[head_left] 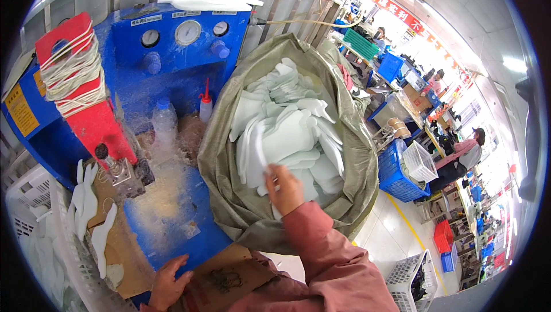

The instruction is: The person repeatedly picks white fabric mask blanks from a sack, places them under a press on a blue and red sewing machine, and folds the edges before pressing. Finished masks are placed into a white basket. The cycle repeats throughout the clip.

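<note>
Sack, head view: stands right of the blue tabletop, heaped with flat white pieces. Right hand is at the heap's near edge, fingers curled; can't tell if it's pinching a piece. Left hand is spread, nothing in it, by the tabletop's near edge. Status: a few loose pieces lie off the tabletop's left edge, more in the white crate beyond. Which lot is done, which is left: can't tell.

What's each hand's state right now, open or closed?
Left hand: open, nothing visible in it.
Right hand: fingers curled at the pale flat pieces in the sack; grip cannot be told.
</note>
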{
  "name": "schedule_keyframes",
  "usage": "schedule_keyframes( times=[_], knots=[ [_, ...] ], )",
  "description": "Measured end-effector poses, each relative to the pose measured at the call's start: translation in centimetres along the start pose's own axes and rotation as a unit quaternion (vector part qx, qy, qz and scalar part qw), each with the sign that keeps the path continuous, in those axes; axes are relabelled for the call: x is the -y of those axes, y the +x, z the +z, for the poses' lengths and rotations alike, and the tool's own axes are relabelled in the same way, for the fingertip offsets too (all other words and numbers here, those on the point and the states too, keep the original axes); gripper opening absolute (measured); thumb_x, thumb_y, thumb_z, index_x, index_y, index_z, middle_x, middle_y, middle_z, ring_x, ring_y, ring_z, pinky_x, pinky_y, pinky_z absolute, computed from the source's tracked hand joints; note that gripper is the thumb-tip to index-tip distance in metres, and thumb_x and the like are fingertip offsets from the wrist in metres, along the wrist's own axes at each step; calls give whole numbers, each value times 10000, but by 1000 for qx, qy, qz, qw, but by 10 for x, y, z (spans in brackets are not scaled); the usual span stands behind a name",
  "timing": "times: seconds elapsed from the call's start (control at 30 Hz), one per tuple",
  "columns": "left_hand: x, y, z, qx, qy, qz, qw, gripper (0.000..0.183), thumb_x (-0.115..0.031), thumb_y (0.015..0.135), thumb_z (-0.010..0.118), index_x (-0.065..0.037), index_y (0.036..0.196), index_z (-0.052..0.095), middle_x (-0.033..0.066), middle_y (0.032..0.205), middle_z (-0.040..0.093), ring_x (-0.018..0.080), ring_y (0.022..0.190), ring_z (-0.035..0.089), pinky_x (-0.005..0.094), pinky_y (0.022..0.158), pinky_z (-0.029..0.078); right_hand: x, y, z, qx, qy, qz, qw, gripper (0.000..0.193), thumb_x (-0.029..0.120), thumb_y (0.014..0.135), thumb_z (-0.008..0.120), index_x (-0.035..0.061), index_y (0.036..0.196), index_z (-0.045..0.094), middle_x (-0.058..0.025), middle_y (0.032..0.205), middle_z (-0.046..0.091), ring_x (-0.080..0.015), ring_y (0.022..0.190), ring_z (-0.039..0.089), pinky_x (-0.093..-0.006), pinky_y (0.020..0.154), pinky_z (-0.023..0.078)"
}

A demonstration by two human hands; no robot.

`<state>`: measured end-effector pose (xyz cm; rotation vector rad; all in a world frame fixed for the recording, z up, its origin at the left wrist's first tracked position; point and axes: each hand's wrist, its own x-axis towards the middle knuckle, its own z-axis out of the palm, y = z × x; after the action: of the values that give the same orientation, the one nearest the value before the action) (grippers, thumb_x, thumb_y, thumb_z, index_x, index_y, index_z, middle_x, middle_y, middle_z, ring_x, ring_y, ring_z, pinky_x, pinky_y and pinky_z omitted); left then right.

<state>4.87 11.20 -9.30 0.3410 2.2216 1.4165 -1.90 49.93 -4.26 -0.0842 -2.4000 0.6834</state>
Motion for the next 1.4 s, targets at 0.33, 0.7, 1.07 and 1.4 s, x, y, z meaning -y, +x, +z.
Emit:
schedule_keyframes(
  times=[0.33, 0.7, 1.07, 1.4],
  knots=[
    [3, 5, 8, 25, -183, -16, 983, 576, -74, 977, 699, -38, 1513, 492, 142, 1436, 599, 279, 1294, 605, 418, 1074, 501, 27, 16, -105, -112, 205, 102, 967, 131, 20, 998, 650, -7, 1120, 612, -33, 858, 669, -82, 756, 627, -253, 663, 507],
    [-4, -25, 11, -89, -636, 79, 763, 644, -181, 994, 649, -20, 1558, 382, 150, 1544, 498, 310, 1426, 490, 498, 1182, 408, 102, -101, 14, 217, 504, 254, 796, 413, -20, 1045, 569, -26, 1456, 519, -60, 1226, 690, -109, 1119, 633, -279, 962, 503],
    [1, -65, -49, -225, -378, 7, 898, 526, -13, 971, 644, 17, 1476, 499, 118, 1379, 636, 220, 1240, 623, 373, 1068, 480, 134, -71, 78, 359, 525, 266, 724, 437, 96, 1025, 660, -54, 1415, 532, -38, 1072, 685, -72, 974, 610, -267, 842, 513],
    [-10, -73, -81, -351, -337, 54, 872, 621, 85, 942, 582, 13, 1540, 431, 108, 1400, 623, 207, 1251, 617, 350, 1096, 461, 171, -46, 123, 375, 589, 262, 666, 421, 96, 1030, 641, -15, 1427, 551, 10, 986, 652, -43, 881, 567, -235, 764, 471]
  ],
)
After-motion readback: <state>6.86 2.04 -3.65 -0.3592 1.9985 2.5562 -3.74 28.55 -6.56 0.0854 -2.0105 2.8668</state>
